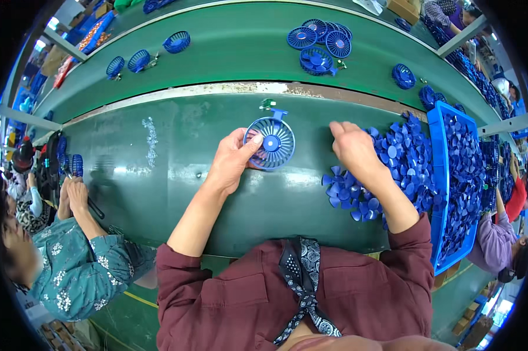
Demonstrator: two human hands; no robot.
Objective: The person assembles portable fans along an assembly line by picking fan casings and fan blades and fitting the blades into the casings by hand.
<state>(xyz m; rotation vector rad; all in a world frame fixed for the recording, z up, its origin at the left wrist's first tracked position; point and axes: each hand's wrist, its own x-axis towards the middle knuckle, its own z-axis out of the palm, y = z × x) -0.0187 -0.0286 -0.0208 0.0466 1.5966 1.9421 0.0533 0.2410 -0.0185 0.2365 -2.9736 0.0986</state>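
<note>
My left hand (232, 161) grips a round blue fan housing (280, 153) by its left side, thumb over the rim toward the hub. The housing has radial slats and a short neck at its top. Just beyond that neck lies a small green circuit board (268, 104). Over the left part of a heap of blue fan blades (401, 158) is my right hand (355, 146), its fingers curled together. Whatever may be in those fingers is hidden. The heap lies loose on the dark green worktable (182, 123).
A blue bin (436, 134) full of fan blades stands right of the heap. Beyond a raised edge runs a green conveyor belt (235, 52) carrying several fan housings (316, 60) and round grilles (302, 37). A co-worker (82, 257) sits at left, another person (495, 243) at right.
</note>
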